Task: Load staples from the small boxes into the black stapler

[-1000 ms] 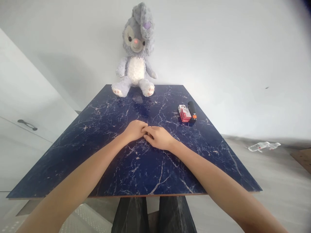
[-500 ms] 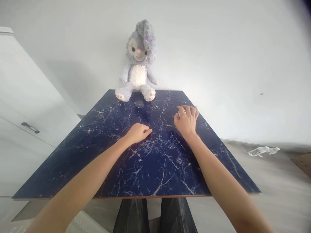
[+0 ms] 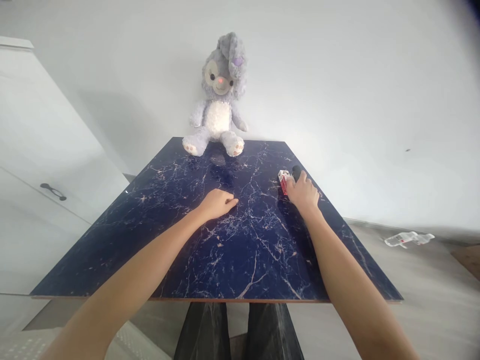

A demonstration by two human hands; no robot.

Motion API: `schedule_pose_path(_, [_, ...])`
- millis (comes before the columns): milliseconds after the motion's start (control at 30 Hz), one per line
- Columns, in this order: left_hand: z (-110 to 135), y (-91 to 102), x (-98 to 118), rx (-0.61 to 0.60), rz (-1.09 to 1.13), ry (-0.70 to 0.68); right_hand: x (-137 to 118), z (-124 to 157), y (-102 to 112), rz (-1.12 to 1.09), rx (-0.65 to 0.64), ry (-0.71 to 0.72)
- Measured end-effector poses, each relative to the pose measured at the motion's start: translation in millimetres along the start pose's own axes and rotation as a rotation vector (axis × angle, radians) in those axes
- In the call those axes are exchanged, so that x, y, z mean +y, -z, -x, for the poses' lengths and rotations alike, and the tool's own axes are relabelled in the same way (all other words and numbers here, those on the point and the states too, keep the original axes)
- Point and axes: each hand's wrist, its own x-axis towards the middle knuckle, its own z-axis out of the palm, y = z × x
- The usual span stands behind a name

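Head view: the right hand [image 3: 303,194], which a second ago lay against the left hand [image 3: 217,203] at mid-table, has crossed to the right side of the dark blue marbled table [image 3: 225,260] and now covers the red-and-white box [image 3: 282,179] and the black lighter-like object [image 3: 296,172] beside it. Its fingers curl over both items, though whether they actually grip either cannot be told. The left hand rests loosely curled on the tabletop holding nothing; a grey plush rabbit [image 3: 221,100] sits at the far edge.
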Motion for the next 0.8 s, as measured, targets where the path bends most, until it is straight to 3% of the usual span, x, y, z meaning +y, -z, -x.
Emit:
schedule_pose_path(367, [-1.0, 0.5, 1.7, -0.006, 0.010, 0.007, 4.1, -6.3, -7.2, -0.173, 0.021, 0.026])
schedule_pose_path(800, [-0.9, 0.2, 3.1, 0.018, -0.030, 0.000, -33.1, 23.2, -20.3, -0.343, -0.079, 0.343])
